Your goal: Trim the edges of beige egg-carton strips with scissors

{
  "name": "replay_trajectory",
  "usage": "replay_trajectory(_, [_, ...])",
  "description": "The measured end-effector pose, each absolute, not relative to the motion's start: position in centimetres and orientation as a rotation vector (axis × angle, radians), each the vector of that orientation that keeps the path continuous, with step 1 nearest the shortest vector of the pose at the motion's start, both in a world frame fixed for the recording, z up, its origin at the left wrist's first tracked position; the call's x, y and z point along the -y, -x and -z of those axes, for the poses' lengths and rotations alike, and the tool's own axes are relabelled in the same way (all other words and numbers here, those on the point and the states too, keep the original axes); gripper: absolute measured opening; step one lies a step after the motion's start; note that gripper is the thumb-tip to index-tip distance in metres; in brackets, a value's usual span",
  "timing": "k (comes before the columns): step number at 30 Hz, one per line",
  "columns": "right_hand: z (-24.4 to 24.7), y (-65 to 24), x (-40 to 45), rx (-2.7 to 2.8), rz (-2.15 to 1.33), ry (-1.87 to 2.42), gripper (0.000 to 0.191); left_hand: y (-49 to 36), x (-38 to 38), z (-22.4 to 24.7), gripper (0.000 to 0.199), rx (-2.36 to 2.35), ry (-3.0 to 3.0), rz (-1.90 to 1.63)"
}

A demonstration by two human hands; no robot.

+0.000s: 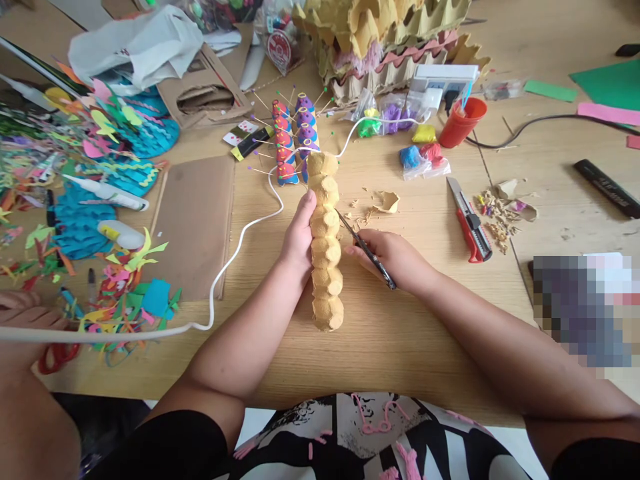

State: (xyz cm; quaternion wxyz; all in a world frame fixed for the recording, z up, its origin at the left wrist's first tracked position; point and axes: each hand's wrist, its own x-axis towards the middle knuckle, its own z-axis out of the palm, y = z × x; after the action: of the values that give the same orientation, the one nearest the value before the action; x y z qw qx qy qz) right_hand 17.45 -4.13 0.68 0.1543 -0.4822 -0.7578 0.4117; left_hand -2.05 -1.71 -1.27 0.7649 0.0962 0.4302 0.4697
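My left hand (301,237) is closed on a long strip of yellow egg carton (327,243), thumb along its left edge. The strip has a row of rounded cups and points away from me; the fingers behind it are hidden. In my right hand (395,257) is a slim dark tool with a pointed tip (367,250), perhaps a knife. Its tip is at the strip's right edge; whether it touches cannot be seen. Just beyond lie a torn carton piece (387,201) and small scraps. Decorated caterpillar-like strips (284,143) with pins stand behind.
A red box cutter (473,230) lies at right, near a scrap pile (503,213) and a red cup (461,123). A white cable (243,237) crosses the left side. Egg trays (395,40) are stacked behind. Another person's hand (30,320) is at left by paper scraps (125,293).
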Motion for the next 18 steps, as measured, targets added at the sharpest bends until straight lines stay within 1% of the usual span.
replay_trajectory(4, [-0.6,-17.4,4.1,2.15,-1.197,1.374,0.035,2.0,1.5,1.2,0.05,-0.96,-0.219,-1.14])
replay_trajectory(13, [-0.8,-17.3,4.1,2.147,-1.179,1.388,0.037,1.4,1.8,0.0,0.053,-1.04,-0.239,-1.156])
replay_trajectory(18, [-0.9,-17.3,4.3,2.173,-1.145,1.423,0.032,2.1,1.4,1.2,0.049,-0.977,-0.219,-1.175])
